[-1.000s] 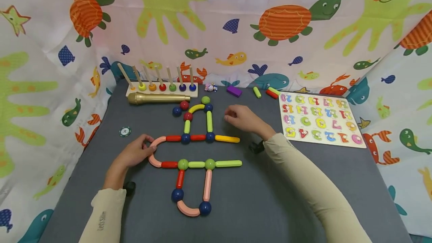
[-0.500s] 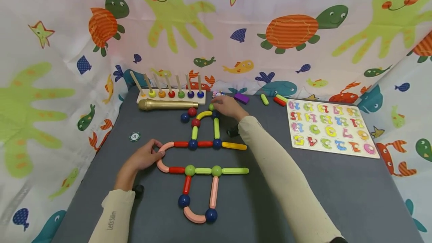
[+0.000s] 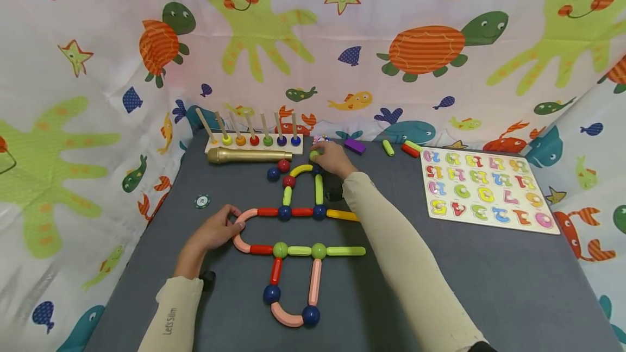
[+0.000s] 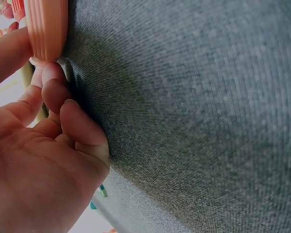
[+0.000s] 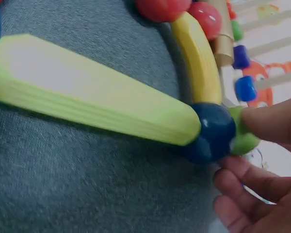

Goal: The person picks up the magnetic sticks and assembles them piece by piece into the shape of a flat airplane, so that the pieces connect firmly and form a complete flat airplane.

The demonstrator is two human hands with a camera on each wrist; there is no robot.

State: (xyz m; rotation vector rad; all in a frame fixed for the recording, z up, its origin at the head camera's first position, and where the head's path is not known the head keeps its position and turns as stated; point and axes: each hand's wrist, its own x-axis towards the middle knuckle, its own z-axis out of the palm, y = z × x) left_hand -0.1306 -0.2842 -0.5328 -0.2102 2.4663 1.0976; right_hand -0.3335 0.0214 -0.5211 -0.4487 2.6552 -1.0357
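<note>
My left hand (image 3: pixel 216 229) pinches the outer bend of the pink curved pieces (image 4: pixel 47 29) at the left end of a flat figure of magnetic sticks and balls. At the figure's far end, my right hand (image 3: pixel 333 159) holds a green ball (image 5: pixel 243 132) between thumb and fingers. That ball sits right against a dark blue ball (image 5: pixel 211 133), where a long green stick (image 5: pixel 94 90) and a yellow curved stick (image 5: pixel 199 57) meet. Red and green sticks, more balls and a lower loop with a pink stick (image 3: pixel 315 282) make up the rest.
Behind the figure lie a gold toy microphone (image 3: pixel 249 155) and a pegged stacking board (image 3: pixel 296 149). Loose red (image 3: pixel 283 165) and blue (image 3: pixel 273 174) balls sit near it. A purple block (image 3: pixel 355 146), short sticks and a number puzzle board (image 3: pixel 489 192) are at right; a chip (image 3: pixel 202 201) is at left.
My right hand has moved left from beside the figure to the green ball at its far end and grips it. The left hand stays at the pink bend. The head view has shifted.
</note>
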